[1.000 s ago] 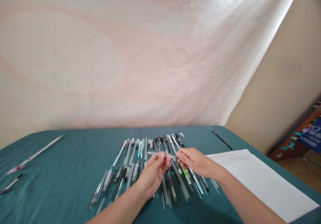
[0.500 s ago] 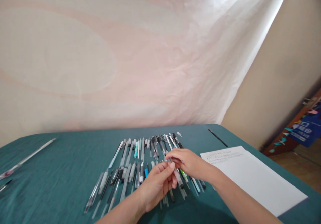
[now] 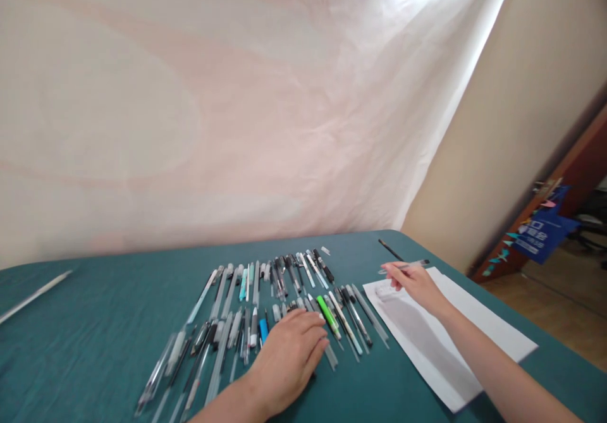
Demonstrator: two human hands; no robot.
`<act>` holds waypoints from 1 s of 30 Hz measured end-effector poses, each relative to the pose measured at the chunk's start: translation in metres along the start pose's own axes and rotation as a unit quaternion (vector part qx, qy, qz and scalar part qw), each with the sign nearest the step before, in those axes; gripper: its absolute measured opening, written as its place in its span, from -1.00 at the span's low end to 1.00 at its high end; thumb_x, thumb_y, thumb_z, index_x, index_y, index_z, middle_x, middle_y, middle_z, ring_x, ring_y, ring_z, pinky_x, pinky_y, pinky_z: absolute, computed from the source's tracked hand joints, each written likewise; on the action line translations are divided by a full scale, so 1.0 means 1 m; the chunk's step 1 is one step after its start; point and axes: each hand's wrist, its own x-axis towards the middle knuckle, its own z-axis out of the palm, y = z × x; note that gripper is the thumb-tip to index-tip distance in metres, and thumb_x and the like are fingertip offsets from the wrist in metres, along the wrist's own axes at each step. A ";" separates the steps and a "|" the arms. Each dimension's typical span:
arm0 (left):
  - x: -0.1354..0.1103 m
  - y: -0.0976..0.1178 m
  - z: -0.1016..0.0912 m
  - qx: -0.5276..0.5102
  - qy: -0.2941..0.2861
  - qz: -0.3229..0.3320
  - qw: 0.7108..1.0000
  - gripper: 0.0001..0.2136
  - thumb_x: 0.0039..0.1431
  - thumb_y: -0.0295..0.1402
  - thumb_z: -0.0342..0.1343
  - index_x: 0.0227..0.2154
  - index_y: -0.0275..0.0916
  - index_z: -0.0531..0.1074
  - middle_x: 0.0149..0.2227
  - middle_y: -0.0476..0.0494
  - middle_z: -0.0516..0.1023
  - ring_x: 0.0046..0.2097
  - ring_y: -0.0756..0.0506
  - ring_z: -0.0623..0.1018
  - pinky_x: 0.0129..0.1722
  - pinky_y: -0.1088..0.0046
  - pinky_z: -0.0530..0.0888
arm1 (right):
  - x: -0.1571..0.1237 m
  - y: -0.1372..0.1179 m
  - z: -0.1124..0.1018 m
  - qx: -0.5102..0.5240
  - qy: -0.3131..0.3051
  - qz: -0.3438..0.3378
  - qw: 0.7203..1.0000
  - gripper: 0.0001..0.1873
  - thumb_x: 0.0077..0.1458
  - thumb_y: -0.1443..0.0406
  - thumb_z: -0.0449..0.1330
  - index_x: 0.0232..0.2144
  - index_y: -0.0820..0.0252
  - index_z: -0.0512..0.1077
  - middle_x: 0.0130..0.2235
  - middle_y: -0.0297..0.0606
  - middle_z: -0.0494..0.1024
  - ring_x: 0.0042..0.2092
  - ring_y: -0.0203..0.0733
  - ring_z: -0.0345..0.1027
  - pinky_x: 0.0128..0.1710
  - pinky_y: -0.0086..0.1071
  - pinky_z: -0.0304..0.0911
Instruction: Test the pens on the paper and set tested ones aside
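Note:
My left hand (image 3: 288, 356) lies flat, fingers stretched, on the near end of a spread of several pens (image 3: 256, 309) on the teal tablecloth (image 3: 95, 322). My right hand (image 3: 413, 282) is over the top left corner of a white sheet of paper (image 3: 478, 328), pinching a clear pen (image 3: 406, 265) that points right. A small white cap-like piece (image 3: 385, 292) lies on the paper just under this hand. A bright green pen (image 3: 327, 312) lies among the others, right of my left fingers.
A thin black pencil (image 3: 389, 248) lies near the table's far right edge. A long clear pen (image 3: 33, 295) rests at the far left. A pale cloth backdrop hangs behind the table. A beige wall and a wooden shelf with blue paper stand to the right.
My right hand carried the clear pen right, from above the pen spread to the paper. My left hand let go and dropped flat onto the pens. The view turned rightward.

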 end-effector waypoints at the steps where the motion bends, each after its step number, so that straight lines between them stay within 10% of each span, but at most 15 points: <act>1: -0.001 -0.001 0.001 0.000 0.003 0.005 1.000 -0.78 0.20 -0.37 -0.04 -0.19 -0.11 0.48 -0.11 -0.15 0.52 -0.03 -0.16 0.44 0.11 0.28 0.17 | 0.000 0.015 -0.011 0.002 0.046 0.026 0.999 -0.63 -0.12 0.07 0.19 -0.42 0.29 0.49 -0.52 -0.25 0.48 -0.54 -0.26 0.29 -0.55 -0.42 0.22; 11: 0.000 -0.006 0.005 0.018 -0.025 0.002 1.000 -0.78 0.20 -0.36 -0.03 -0.17 -0.09 0.48 -0.12 -0.13 0.54 -0.05 -0.14 0.47 0.11 0.28 0.21 | -0.008 0.084 -0.047 0.045 0.145 0.069 0.986 -0.78 -0.12 0.15 0.13 -0.49 0.20 0.33 -0.58 -0.32 0.41 -0.56 -0.27 0.27 -0.57 -0.41 0.21; 30: -0.002 -0.013 0.012 0.025 -0.013 -0.023 0.999 -0.78 0.18 -0.33 -0.01 -0.17 -0.07 0.49 -0.10 -0.10 0.52 -0.06 -0.15 0.47 0.02 0.36 0.31 | -0.013 0.086 -0.047 -0.072 0.147 0.048 0.985 -0.85 -0.16 0.24 0.08 -0.65 0.16 0.29 -0.72 -0.40 0.32 -0.65 -0.32 0.16 -0.66 -0.45 0.06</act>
